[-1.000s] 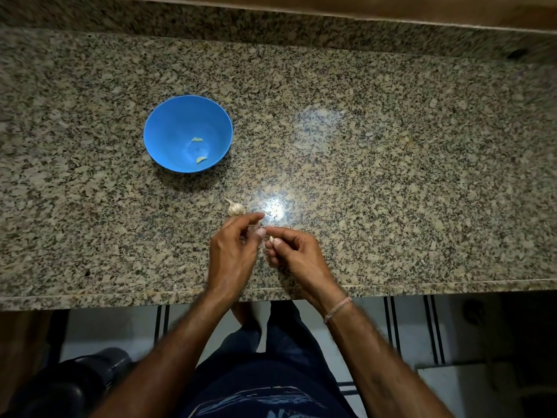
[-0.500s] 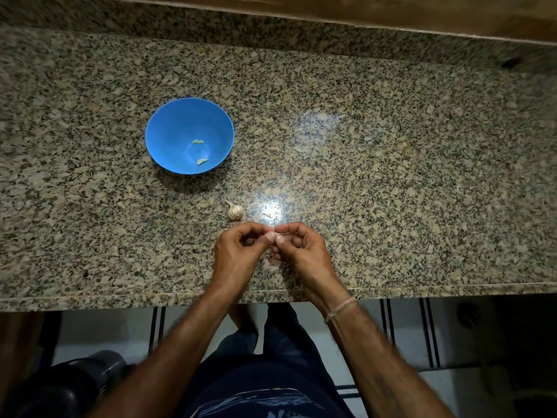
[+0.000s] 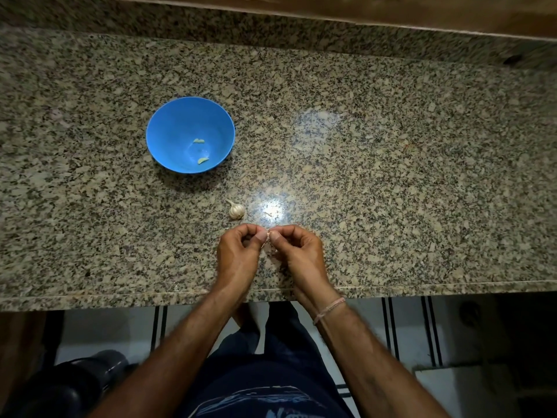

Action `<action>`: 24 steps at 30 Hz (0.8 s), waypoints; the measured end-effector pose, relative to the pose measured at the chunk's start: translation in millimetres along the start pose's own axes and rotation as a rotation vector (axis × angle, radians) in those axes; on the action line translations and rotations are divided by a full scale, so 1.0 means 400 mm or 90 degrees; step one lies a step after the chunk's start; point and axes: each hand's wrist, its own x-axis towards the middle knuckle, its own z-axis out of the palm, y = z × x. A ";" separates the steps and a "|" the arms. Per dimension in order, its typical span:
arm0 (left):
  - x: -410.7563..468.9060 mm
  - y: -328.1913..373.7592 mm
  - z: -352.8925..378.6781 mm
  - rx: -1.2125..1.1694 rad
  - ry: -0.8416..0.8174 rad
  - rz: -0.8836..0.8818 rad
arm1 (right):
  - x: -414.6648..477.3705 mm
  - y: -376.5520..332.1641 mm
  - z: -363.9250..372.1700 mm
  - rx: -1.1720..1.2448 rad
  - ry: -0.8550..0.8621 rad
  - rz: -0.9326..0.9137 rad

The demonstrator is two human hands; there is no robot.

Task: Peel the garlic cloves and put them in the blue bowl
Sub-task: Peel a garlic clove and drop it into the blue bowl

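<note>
While both my hands are busy with one clove, the counter holds the following.

Item 1, left hand (image 3: 237, 254): fingers curled, thumb and forefinger pinching the garlic clove (image 3: 268, 237). I judge it is held low over the stone so loose skin lands on the counter and not past the edge.

Item 2, right hand (image 3: 300, 254): likewise curled, thumbnail set against the same clove from the other side, thumbs almost touching. The clove is mostly hidden and only a pale sliver shows, so I cannot tell how much skin is on it.

Item 3, garlic bulb (image 3: 236, 210): on its side just beyond my left hand, near for the next clove.

Item 4, blue bowl (image 3: 168, 131): further back and left, upright, with two peeled cloves (image 3: 198, 141) lying apart on its bottom.

Item 5, granite counter (image 3: 407, 176): front edge under my wrists, raised ledge (image 3: 271, 28) along the back. Only the bulb lies between hands and bowl, so a carry should pass over or beside it. Wide room to the right.
</note>
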 end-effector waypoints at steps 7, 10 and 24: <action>-0.010 0.012 -0.005 0.116 0.016 0.089 | 0.015 -0.010 -0.010 0.127 0.018 0.107; -0.016 0.024 -0.003 0.068 0.017 0.076 | 0.015 -0.011 -0.009 0.120 0.000 0.070; -0.004 0.018 0.008 0.035 0.045 0.017 | 0.025 0.013 0.000 -0.123 0.036 -0.096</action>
